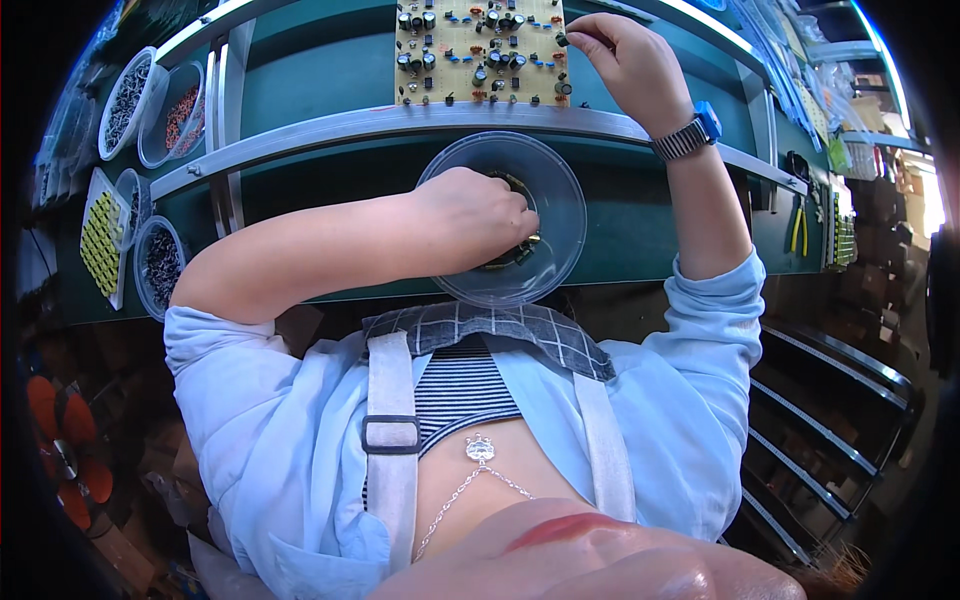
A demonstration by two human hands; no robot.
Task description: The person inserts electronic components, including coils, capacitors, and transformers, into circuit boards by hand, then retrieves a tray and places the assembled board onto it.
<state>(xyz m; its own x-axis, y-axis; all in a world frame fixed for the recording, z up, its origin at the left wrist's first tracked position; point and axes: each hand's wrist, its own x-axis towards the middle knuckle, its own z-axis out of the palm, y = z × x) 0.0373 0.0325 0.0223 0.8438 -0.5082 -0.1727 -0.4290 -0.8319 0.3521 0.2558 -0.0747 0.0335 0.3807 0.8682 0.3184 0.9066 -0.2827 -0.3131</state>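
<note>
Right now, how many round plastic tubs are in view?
5: large clear tub under the left hand; at far left, white-rimmed tub, tub beside it, small tub below, lowest tub. Others may be hidden.

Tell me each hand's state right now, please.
Left hand: curled inside the tub; grip cannot be told.
Right hand: pinching a small dark part.

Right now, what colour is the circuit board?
The circuit board is yellowish tan; head view shows it best.

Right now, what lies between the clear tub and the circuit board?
In the head view, a silvery metal rail runs crosswise between the clear tub and the circuit board.
</note>
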